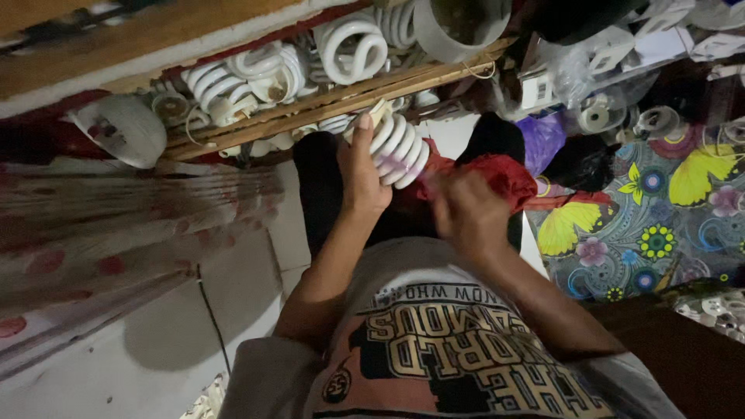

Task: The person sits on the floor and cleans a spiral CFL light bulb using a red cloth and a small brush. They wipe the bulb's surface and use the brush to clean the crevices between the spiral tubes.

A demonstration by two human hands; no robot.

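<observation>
We look down over our own chest, seated on a pale tiled floor [248, 287]. Our left hand [363, 174] is wrapped around a white spiral glass lamp tube [397, 146], thumb laid up along its side, the coil held up in front of us just below a wooden slatted crate [326, 99]. Our right hand [464, 209] is blurred; its fingers look curled in close to the lamp's lower end, but we cannot tell whether it grips anything. A crumpled red cloth [497, 177] lies between and behind the two hands.

The crate holds more white spiral tubes [256, 77], loosely heaped. A round white plastic lamp housing [124, 128] lies to its left, a pale plastic cup-shaped shell [458, 27] at its upper edge. To the right, a flowered, butterfly-printed mat [660, 225] carries small white parts.

Handling, as we judge it: glass coils crack under squeeze, so the left hand's grip is better placed nearer the base, with the load on the palm, not the fingertips. Any twisting should be slow, wrists close together, the lamp kept clear of the crate's edge.
</observation>
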